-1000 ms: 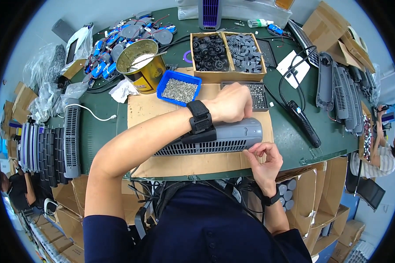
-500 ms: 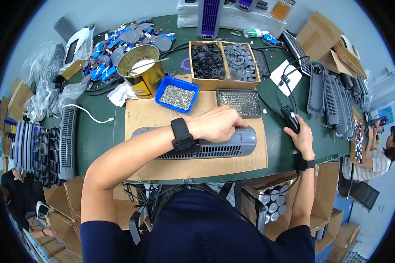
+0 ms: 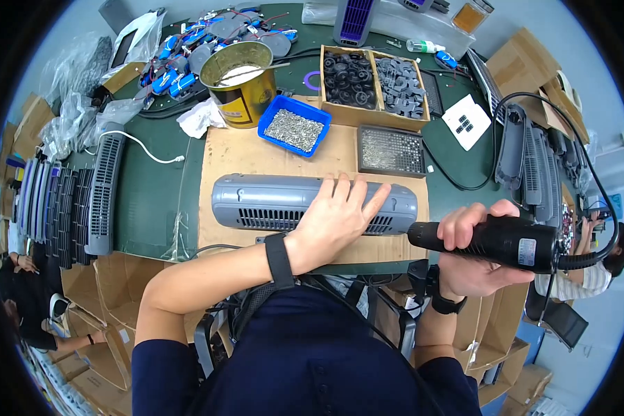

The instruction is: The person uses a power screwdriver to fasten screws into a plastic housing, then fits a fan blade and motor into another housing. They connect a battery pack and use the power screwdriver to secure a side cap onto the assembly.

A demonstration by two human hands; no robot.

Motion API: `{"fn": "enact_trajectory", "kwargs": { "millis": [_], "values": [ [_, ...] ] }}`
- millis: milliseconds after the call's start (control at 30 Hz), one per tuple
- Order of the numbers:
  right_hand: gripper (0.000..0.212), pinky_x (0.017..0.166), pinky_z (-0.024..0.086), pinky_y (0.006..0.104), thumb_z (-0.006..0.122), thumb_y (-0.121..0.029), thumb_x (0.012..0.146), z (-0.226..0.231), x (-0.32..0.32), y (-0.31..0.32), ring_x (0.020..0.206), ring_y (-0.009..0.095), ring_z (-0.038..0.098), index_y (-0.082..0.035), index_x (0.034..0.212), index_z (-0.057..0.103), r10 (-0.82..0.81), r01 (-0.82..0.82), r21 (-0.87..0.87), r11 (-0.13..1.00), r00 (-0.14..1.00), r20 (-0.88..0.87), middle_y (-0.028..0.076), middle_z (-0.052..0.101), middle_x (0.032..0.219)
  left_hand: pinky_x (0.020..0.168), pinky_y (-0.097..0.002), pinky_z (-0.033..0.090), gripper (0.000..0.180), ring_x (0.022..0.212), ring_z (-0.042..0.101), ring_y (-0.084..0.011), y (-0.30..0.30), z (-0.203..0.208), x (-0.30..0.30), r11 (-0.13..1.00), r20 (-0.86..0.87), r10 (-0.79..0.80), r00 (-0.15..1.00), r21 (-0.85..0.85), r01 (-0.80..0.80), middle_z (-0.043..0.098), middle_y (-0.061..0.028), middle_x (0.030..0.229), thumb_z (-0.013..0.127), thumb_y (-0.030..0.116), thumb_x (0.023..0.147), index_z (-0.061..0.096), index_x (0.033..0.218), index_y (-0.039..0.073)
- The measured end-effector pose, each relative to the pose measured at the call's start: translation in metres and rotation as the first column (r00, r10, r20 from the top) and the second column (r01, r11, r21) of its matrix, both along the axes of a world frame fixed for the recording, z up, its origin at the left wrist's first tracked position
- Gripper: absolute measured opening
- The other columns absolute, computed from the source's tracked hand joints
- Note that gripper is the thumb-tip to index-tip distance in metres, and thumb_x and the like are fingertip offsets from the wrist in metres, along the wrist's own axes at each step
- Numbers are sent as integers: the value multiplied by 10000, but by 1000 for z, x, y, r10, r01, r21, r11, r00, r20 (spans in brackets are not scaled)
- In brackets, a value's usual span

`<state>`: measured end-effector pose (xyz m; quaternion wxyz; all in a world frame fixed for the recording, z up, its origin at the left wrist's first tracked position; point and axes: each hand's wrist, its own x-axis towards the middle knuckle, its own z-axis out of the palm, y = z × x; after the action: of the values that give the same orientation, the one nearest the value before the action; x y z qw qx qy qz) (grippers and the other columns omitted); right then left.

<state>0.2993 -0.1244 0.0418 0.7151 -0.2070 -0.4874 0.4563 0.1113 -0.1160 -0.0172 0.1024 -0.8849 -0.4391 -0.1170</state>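
Note:
A long grey plastic housing (image 3: 260, 195) with slotted vents lies lengthwise on the cardboard sheet in front of me. My left hand (image 3: 338, 216) rests on its right half, fingers spread over the top surface. To the right, my right hand (image 3: 475, 256) is wrapped round a black corded electric screwdriver (image 3: 513, 243). The tool is held nearly level, its nose pointing left at the housing's right end; whether the two touch I cannot tell. Beyond the housing sit a blue tray of small screws (image 3: 295, 130) and a dark perforated screw plate (image 3: 393, 151).
A yellow tin (image 3: 237, 87) stands behind the blue tray, beside a divided carton (image 3: 374, 118) of black and grey parts. Blue motor-like parts with wires heap at the back left. Grey housings (image 3: 104, 197) line the left; more stack at right. The screwdriver's cable (image 3: 607, 201) loops rightward.
My right hand has brought the screwdriver from the table's right side toward me, turning it level beside the housing. My left hand has shifted nearer, its fingers now spread on the housing.

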Motion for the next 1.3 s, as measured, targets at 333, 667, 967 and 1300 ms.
{"fn": "enact_trajectory", "kwargs": {
  "millis": [333,667,967,1300],
  "values": [
    [906,503,393,306,345,-862,779,-17,-18,7,539,166,443,-29,1132,393,30,-17,-83,996,988,153,87,472,666,888,-393,471,620,971,579,-325,2,-8,0,1000,9,-16,1000,-2,17,573,-176,1069,567,135,803,429,1406,93],
    [700,473,388,302,564,-736,783,-17,-19,7,466,185,454,-61,916,429,245,-226,-126,966,954,172,91,509,585,844,-368,484,510,920,592,-307,8,-17,-1,999,92,-31,995,11,30,574,-166,1021,518,188,850,489,1356,131],
    [855,460,388,301,545,-834,701,-17,-23,6,469,179,458,-45,1002,413,196,-165,-155,974,957,214,71,507,601,850,-368,478,532,925,589,-288,4,-16,-6,999,228,-9,974,-39,19,576,-163,1050,531,156,832,488,1361,137],
    [808,473,429,350,499,-841,726,3,-80,0,439,188,470,-133,1096,377,373,-374,69,925,928,20,52,512,596,950,-437,428,614,1040,564,-317,-16,3,-113,987,115,153,982,-65,-146,567,-133,1137,575,53,773,492,1369,175]
  ]
}}
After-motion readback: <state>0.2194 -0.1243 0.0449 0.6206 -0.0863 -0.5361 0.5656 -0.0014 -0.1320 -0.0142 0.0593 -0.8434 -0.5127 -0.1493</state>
